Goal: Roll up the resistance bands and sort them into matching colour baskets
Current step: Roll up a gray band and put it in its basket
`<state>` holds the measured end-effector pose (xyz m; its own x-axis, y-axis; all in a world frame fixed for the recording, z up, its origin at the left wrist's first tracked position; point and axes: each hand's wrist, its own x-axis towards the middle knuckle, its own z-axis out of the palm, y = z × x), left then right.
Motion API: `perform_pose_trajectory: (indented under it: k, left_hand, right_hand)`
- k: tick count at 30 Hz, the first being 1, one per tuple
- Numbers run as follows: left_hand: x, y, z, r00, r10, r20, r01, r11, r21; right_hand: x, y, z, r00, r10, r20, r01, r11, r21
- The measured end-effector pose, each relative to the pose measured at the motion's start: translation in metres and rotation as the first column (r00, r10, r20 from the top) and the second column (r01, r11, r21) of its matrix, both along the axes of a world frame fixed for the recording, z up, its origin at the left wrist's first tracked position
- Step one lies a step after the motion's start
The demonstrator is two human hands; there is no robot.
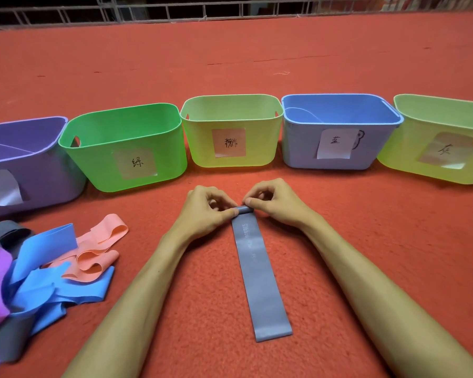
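My left hand (205, 211) and right hand (273, 204) sit side by side. Both pinch the small rolled end of the grey resistance band (260, 274). The rest of the band lies flat on the red carpet (366, 241), running back between my arms. The yellow-green basket (231, 159) stands just past the hands. The pile of loose bands (47, 268) lies off to the left of the left hand.

Grey band (260, 268) down the middle of the floor: a smooth, matt, rubbery sheet with faint pale print near its rolled end. The red floor (257, 64) under it is rough and fuzzy, carpet-like, with no shine at all. The green basket (99, 162) and its neighbours are smooth moulded plastic with a soft sheen, each bearing a matt paper label (137, 162). By the left edge, the loose bands (52, 268) are the same thin, smooth rubber. At the far edge, a pale metal railing (202, 9).
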<state>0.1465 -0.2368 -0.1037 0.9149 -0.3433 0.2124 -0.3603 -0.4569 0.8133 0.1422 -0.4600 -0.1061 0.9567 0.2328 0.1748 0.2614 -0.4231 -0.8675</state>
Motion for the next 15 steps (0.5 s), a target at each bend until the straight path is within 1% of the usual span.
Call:
perform_pose_trajectory:
  k: [3, 8, 11, 15]
  left_hand:
    - [-0.0011, -0.0002, 0.0016, 1.0, -0.01, -0.013, 0.01, 1.0, -0.006]
    - [-0.002, 0.0015, 0.0038, 0.997, -0.056, -0.054, 0.058, 0.998, 0.023]
    - [-0.0017, 0.0015, 0.0044, 0.996, -0.079, -0.041, 0.08, 0.997, 0.006]
    - [-0.0016, 0.0003, 0.0026, 0.999, -0.051, -0.003, 0.051, 0.998, 0.046]
  right_hand:
    - [-0.001, -0.0021, 0.0012, 1.0, 0.007, 0.005, -0.006, 0.999, -0.042]
    - [-0.0015, -0.0043, 0.0053, 0.998, 0.065, -0.025, -0.067, 0.995, -0.07]
    - [-0.0011, -0.0057, 0.0064, 0.995, 0.091, -0.03, -0.093, 0.993, -0.074]
    - [-0.0006, -0.0074, 0.0069, 0.995, 0.097, -0.037, -0.101, 0.99, -0.102]
